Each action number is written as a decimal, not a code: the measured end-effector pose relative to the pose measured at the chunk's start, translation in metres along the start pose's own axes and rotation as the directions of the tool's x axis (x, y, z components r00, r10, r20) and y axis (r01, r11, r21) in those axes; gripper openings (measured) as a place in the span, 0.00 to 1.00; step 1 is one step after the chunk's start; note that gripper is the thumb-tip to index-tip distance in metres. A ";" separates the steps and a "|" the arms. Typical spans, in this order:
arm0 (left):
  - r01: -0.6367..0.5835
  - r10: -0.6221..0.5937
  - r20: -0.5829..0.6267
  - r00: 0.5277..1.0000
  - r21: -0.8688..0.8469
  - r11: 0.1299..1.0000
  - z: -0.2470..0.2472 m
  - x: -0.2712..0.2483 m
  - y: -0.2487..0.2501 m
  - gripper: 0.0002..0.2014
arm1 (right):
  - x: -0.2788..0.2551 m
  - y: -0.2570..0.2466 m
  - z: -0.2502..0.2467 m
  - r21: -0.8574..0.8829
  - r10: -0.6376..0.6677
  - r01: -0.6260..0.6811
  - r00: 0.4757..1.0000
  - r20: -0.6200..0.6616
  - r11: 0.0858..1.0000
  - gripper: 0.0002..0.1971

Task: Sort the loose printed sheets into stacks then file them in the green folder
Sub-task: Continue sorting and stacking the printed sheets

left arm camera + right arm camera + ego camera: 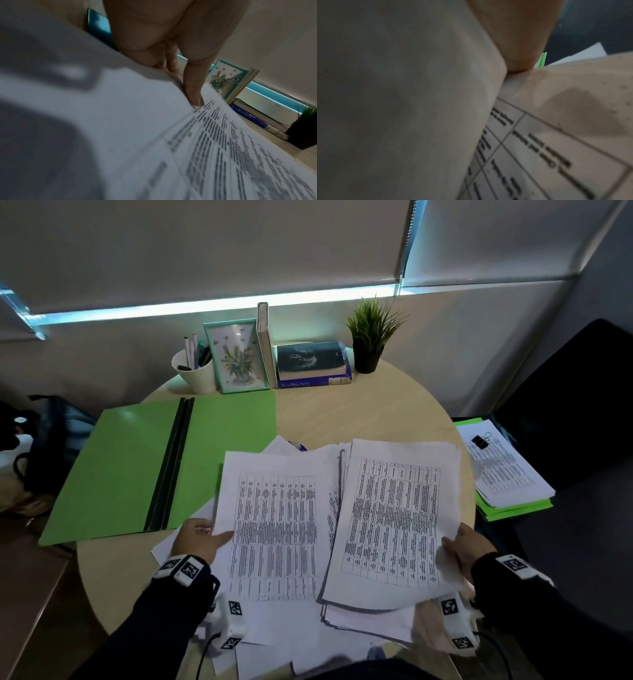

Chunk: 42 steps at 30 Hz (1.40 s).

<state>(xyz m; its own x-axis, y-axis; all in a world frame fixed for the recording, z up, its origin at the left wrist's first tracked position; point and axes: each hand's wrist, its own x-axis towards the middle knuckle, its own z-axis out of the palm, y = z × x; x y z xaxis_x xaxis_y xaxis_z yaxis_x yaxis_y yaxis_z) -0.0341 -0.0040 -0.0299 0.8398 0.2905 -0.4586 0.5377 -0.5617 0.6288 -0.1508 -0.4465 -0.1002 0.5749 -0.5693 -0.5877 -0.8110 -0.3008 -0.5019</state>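
A green folder (pixel 137 467) lies open on the left of the round table (pixel 359 412). Loose printed sheets (pixel 294 628) with tables on them are spread across the table's near half. My left hand (pixel 212 537) pinches the left edge of one sheet (pixel 274 529), thumb on top and fingers beneath; the left wrist view shows the thumb (pixel 193 97) pressing the sheet (pixel 223 148). My right hand (pixel 452 546) grips the right edge of another sheet (pixel 394 518) and holds it lifted and curved above the pile. In the right wrist view that lifted sheet (pixel 402 94) fills the left, beside my thumb (pixel 518 40).
At the back stand a white pen cup (pixel 195 371), a framed flower picture (pixel 236 356), stacked books (pixel 311 364) and a potted plant (pixel 371 337). A clipped paper stack (pixel 503 470) on another green folder rests on the dark chair to the right. A bag (pixel 51 440) sits left.
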 end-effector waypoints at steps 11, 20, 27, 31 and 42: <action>-0.130 0.122 0.057 0.991 0.169 0.977 -0.004 -0.026 0.009 0.16 | -0.013 -0.012 -0.003 -0.074 -0.003 0.004 1.000 0.008 0.997 0.16; -0.356 0.326 -0.164 0.931 -0.205 0.912 -0.043 -0.052 0.071 0.14 | -0.019 -0.019 -0.008 0.011 -0.005 0.004 0.997 0.075 1.000 0.23; -0.474 0.504 -0.013 0.864 -0.363 0.803 -0.035 -0.100 0.138 0.09 | -0.031 -0.043 -0.011 -0.061 -0.090 0.090 0.996 0.006 0.994 0.17; -0.415 0.489 0.076 0.869 -0.427 0.803 -0.009 -0.117 0.148 0.08 | -0.032 -0.052 -0.013 0.041 -0.134 0.132 0.990 0.038 0.990 0.15; -0.222 0.233 0.083 0.969 -0.121 0.967 0.058 -0.081 0.104 0.10 | -0.070 -0.084 -0.015 0.621 -0.219 0.033 0.949 0.226 0.783 0.18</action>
<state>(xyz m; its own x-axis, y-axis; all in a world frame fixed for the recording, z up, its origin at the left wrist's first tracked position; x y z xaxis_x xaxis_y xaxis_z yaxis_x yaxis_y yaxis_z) -0.0508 -0.1313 0.0362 0.9329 0.0865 -0.3497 0.3424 -0.5147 0.7861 -0.1241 -0.3926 -0.0076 0.7478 -0.3019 -0.5914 -0.5486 0.2207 -0.8064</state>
